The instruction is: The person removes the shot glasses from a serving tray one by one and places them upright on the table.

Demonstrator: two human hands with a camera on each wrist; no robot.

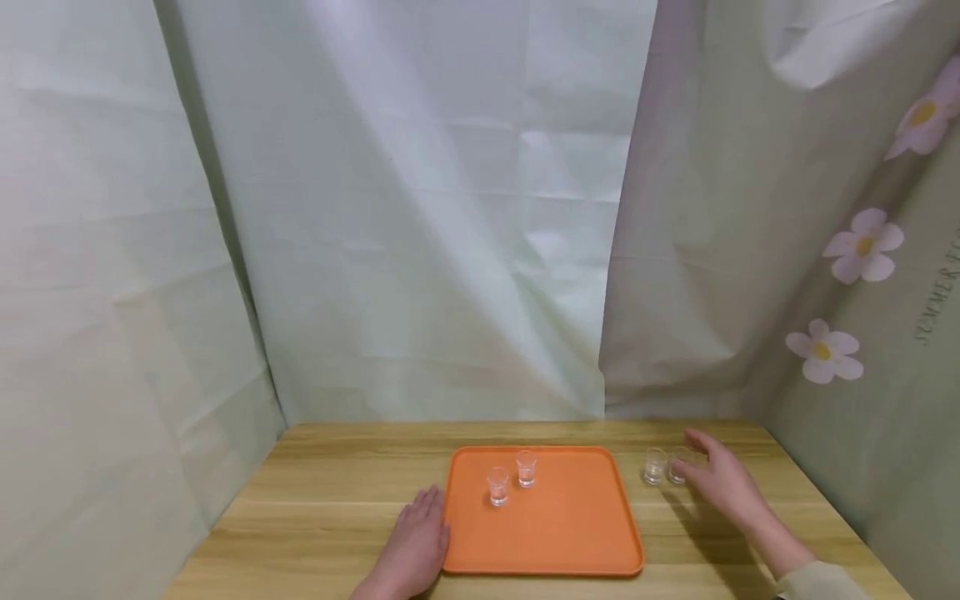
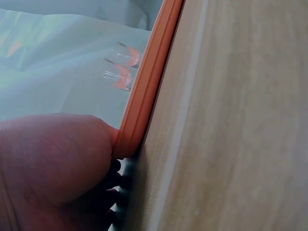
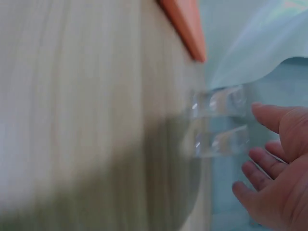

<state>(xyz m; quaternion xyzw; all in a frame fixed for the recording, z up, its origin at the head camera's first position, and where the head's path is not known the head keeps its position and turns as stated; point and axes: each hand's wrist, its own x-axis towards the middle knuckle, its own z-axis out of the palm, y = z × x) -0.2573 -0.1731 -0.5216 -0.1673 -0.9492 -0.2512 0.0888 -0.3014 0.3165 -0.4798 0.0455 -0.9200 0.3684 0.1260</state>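
Observation:
Two small clear shot glasses stand on an orange tray (image 1: 555, 533) in the head view, the nearer glass (image 1: 497, 487) a bit left of the farther glass (image 1: 526, 469). My left hand (image 1: 415, 542) lies flat against the tray's left side, and the left wrist view shows it touching the tray's corner. To the right of the tray, two more glasses stand side by side on the wood: a left glass (image 1: 655, 467) and a right glass (image 1: 678, 465). My right hand (image 1: 723, 483) is beside the right one, thumb and fingers spread; the right wrist view shows a gap between hand (image 3: 284, 173) and glasses.
The wooden table (image 1: 330, 508) carries everything. Pale green cloth (image 1: 420, 250) hangs behind it and along both sides, with printed flowers (image 1: 862, 246) on the right. The tray has a raised rim (image 1: 543, 573).

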